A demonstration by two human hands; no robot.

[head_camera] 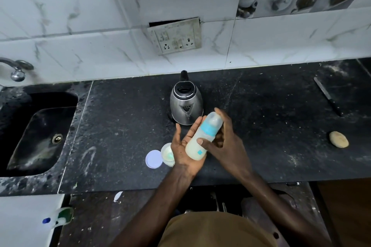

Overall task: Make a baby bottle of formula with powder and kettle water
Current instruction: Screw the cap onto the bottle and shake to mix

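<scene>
A clear baby bottle (201, 136) with a blue collar and a clear cap lies tilted between my palms above the black counter, filled with pale milky liquid. My left hand (185, 149) is flat under and beside it, fingers stretched out. My right hand (225, 138) presses on it from the right, thumb across the bottle's body. A steel electric kettle (185, 104) with a black lid stands just behind the hands. The open powder container (167, 154) and its white round lid (154, 159) rest on the counter left of my left hand.
A dark sink (38, 134) with a tap (17, 68) lies at the left. A knife (328, 96) and a beige round lump (338, 139) lie at the right. A wall socket plate (175, 36) hangs loose behind the kettle. The counter edge (301, 179) runs just in front of me.
</scene>
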